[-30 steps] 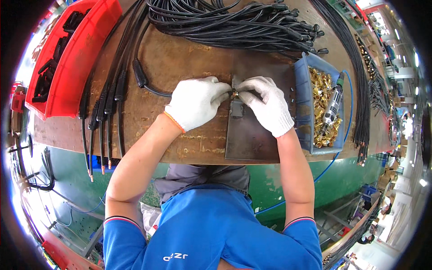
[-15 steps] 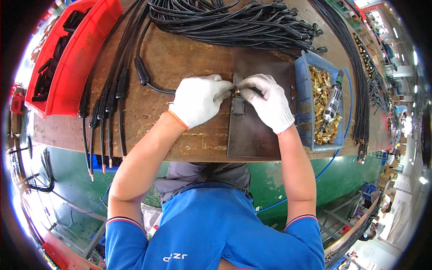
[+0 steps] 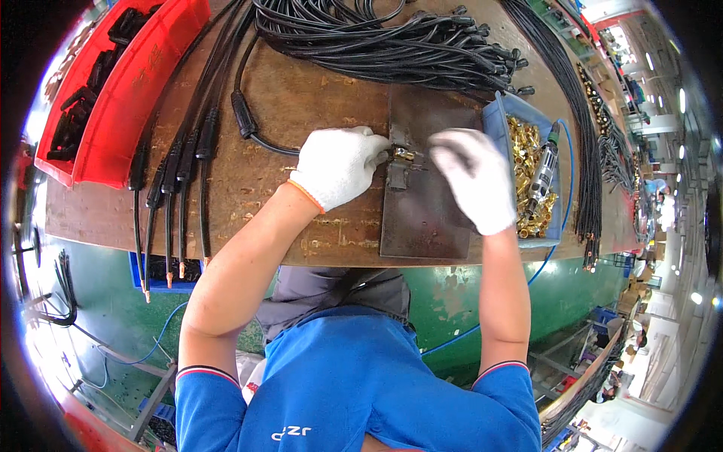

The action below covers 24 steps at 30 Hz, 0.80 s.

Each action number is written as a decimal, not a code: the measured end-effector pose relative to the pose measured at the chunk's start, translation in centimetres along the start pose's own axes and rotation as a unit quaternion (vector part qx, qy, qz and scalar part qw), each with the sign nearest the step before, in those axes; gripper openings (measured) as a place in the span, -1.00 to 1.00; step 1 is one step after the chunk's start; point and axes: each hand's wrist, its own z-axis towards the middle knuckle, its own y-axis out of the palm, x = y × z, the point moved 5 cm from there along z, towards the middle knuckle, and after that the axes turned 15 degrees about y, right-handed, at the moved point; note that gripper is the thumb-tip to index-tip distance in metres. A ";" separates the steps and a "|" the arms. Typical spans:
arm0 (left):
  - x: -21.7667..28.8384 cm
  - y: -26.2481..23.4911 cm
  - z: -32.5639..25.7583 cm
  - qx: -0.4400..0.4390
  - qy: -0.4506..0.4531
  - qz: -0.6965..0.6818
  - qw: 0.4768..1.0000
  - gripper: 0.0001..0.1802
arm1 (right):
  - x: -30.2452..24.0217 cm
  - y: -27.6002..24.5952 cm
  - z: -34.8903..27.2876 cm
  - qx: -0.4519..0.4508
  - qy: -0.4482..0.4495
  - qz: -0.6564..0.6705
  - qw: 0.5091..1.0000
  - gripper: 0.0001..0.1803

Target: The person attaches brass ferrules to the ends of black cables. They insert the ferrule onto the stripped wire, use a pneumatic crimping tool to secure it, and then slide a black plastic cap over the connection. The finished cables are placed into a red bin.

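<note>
My left hand (image 3: 339,162), in a white glove, is closed in a pinch on the end of a black cable (image 3: 275,148). A brass fitting (image 3: 404,154) shows just past those fingertips, over a small metal block (image 3: 398,176) on a dark metal plate (image 3: 429,218). To the right my right hand (image 3: 476,177), gloved too, hovers above the plate, apart from the fitting. Its fingers are smeared by motion, and whether they hold anything is not visible. Farther along the same cable sits a thick black sleeve (image 3: 244,115).
Right of the plate, a blue bin (image 3: 497,135) holds brass fittings (image 3: 525,143) and a hand-held air tool (image 3: 544,175) with a blue hose. Black cables (image 3: 392,49) lie heaped at the back. A red bin (image 3: 139,90) with black parts stands left, beside hanging cables (image 3: 181,158).
My right hand has drawn away from the fitting to the right, toward the blue bin. The brass fitting is now in plain sight. My left hand has kept its pinch on the cable.
</note>
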 end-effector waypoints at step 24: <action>0.4 -0.3 0.5 -0.031 -0.020 0.010 0.999 -0.79 | 10.2 -12.9 -1.8 0.179 0.178 0.611 0.750 -0.59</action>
